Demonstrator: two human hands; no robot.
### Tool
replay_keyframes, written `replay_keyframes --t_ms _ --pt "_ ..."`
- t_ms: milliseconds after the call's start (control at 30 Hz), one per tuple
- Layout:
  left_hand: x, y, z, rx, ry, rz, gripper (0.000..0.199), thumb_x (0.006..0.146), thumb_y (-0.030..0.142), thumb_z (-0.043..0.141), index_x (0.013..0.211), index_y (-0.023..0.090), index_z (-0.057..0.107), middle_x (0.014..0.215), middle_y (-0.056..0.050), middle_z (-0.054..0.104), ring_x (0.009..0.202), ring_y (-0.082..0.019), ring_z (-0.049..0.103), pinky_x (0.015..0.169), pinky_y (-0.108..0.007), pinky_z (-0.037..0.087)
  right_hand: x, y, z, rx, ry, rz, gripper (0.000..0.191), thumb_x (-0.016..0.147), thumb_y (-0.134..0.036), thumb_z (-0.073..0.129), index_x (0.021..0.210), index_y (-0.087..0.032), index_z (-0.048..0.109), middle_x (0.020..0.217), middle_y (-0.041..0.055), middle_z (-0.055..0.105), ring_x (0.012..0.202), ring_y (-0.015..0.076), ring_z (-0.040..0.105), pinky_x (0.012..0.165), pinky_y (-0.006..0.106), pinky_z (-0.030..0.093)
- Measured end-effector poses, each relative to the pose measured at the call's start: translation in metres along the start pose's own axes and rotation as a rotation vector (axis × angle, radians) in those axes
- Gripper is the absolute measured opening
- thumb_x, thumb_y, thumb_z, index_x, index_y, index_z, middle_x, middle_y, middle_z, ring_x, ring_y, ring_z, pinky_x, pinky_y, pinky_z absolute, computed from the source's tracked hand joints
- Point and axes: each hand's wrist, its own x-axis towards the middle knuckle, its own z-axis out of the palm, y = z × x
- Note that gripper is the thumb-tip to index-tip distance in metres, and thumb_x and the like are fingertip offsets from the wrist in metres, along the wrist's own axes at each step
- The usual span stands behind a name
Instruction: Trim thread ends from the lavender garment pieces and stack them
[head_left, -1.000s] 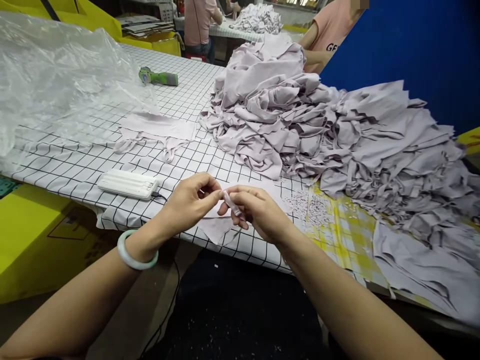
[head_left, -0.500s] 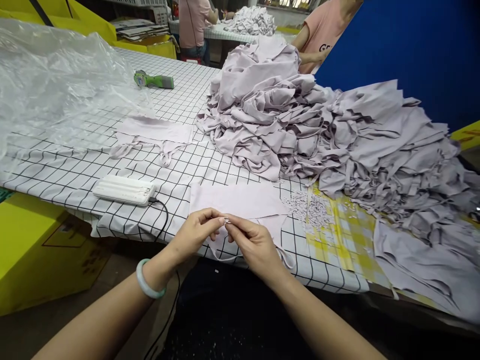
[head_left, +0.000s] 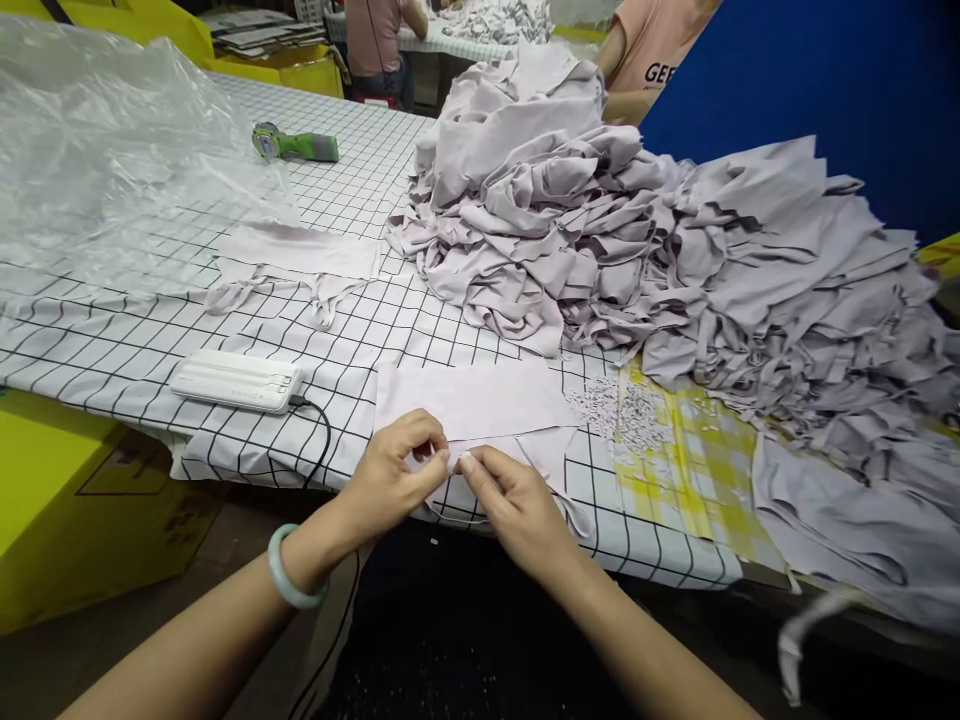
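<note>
Cloth (head_left: 480, 395) lies on the tabletop (head_left: 431, 335), partly hidden by my left hand (head_left: 391, 470) and right hand (head_left: 521, 505); it seems light, soft, best taken by its edge. Fingers (head_left: 485, 484) are pinched nearly together; what they hold, I cannot tell.

We have two bare forearms (head_left: 652, 635), angled inward; left hand (head_left: 391, 470), thumb (head_left: 430, 475) and forefinger (head_left: 421, 423) curved into a loop; right hand (head_left: 525, 510), thumb against forefinger.
</note>
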Motion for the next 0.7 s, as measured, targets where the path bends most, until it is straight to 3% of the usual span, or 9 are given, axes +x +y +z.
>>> replay_keyframes --t_ms 100,233,333,433,533,700 --pt "0.007 -0.028 0.001 0.297 -0.052 0.151 0.007 0.086 0.012 0.055 0.09 0.014 0.06 0.091 -0.008 0.06 0.086 -0.02 0.055 0.076 -0.035 0.049 0.011 0.016 -0.001 0.155 -0.018 0.172 0.035 0.094 -0.048 0.05 0.084 -0.02 0.067 0.075 -0.0002 0.062 0.072 0.0147 0.055 0.067 0.026 0.042" --pt "0.015 -0.057 0.005 0.503 -0.125 0.249 0.013 0.083 0.004 0.052 0.087 0.013 0.06 0.095 -0.012 0.064 0.087 -0.023 0.057 0.077 -0.038 0.053 0.023 0.02 0.004 0.266 -0.084 0.337 0.032 0.093 -0.045 0.05 0.086 -0.018 0.066 0.059 -0.004 0.05 0.052 0.0104 0.041 0.052 0.023 0.033" --pt "0.02 -0.061 0.004 0.44 -0.09 0.248 0.016 0.084 0.003 0.05 0.084 0.014 0.061 0.093 -0.011 0.066 0.087 -0.021 0.062 0.077 -0.035 0.054 0.029 0.008 0.012 0.418 -0.154 0.484 0.026 0.093 -0.039 0.049 0.083 -0.018 0.062 0.052 -0.0077 0.039 0.043 0.0073 0.029 0.043 0.021 0.023" --pt "0.025 -0.056 -0.004 0.261 -0.092 0.115 0.014 0.086 0.007 0.053 0.083 0.015 0.064 0.094 -0.008 0.067 0.085 -0.017 0.065 0.075 -0.029 0.054 0.037 -0.002 0.019 0.569 -0.195 0.619 0.02 0.093 -0.033 0.048 0.083 -0.019 0.059 0.049 -0.0102 0.033 0.04 0.0053 0.018 0.039 0.02 0.013" --pt "0.028 -0.052 -0.011 0.133 -0.152 -0.019 0.017 0.089 0.01 0.053 0.082 0.016 0.067 0.096 -0.006 0.068 0.086 -0.015 0.066 0.078 -0.029 0.054 0.047 -0.006 0.024 0.637 -0.202 0.672 0.017 0.093 -0.031 0.047 0.083 -0.02 0.057 0.047 -0.0115 0.031 0.038 0.0046 0.013 0.037 0.019 0.009" --pt "0.031 -0.052 -0.017 0.065 -0.22 -0.063 0.021 0.091 0.01 0.049 0.085 0.016 0.068 0.097 -0.006 0.068 0.092 -0.016 0.065 0.084 -0.031 0.052 0.058 -0.006 0.026 0.714 -0.23 0.724 0.014 0.09 -0.024 0.046 0.081 -0.02 0.055 0.045 -0.0116 0.032 0.037 0.004 0.012 0.036 0.018 0.008"
